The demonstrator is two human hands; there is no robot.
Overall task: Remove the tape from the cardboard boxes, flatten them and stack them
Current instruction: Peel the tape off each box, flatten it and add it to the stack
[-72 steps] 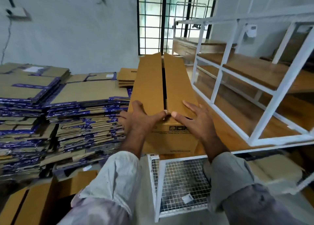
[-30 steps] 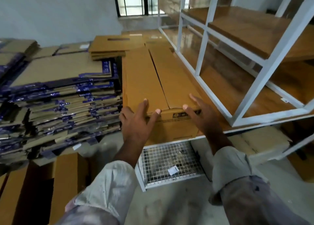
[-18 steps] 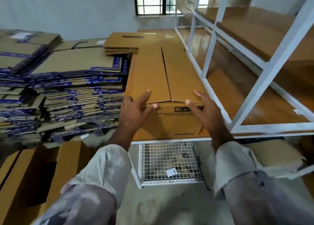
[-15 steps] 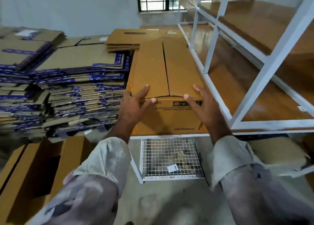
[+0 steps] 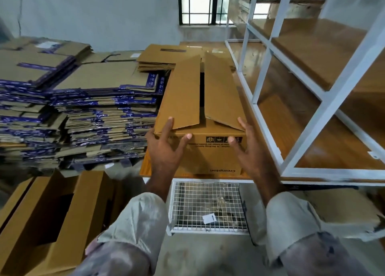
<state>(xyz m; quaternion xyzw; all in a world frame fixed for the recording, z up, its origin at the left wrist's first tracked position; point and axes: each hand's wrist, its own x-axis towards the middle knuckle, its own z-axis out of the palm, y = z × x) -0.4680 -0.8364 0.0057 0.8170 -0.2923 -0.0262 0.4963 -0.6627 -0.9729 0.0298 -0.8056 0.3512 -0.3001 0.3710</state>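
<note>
A: Two hands on one long brown cardboard box, lying lengthwise on the glossy orange-brown wooden desk, near end toward the person.

B: Fingers?

A: Left hand fingers spread and lightly curved, tips at the near-left top corner, thumb on the end panel. Right hand same at the near-right corner. Neither wraps the box, it's more bracing than gripping.

B: Flaps?

A: Both long top flaps are unsealed and lifted, with a dark gap between them. No tape visible on top from here.

B: Why hold it there?

A: Probably steadying the end so the box can be opened or collapsed flat.

B: Stack?

A: Flattened brown cardboard with blue-purple tape edges, piled just left of the box. Likely the destination.

B: Below?

A: White wire-mesh basket under the desk edge.
</note>
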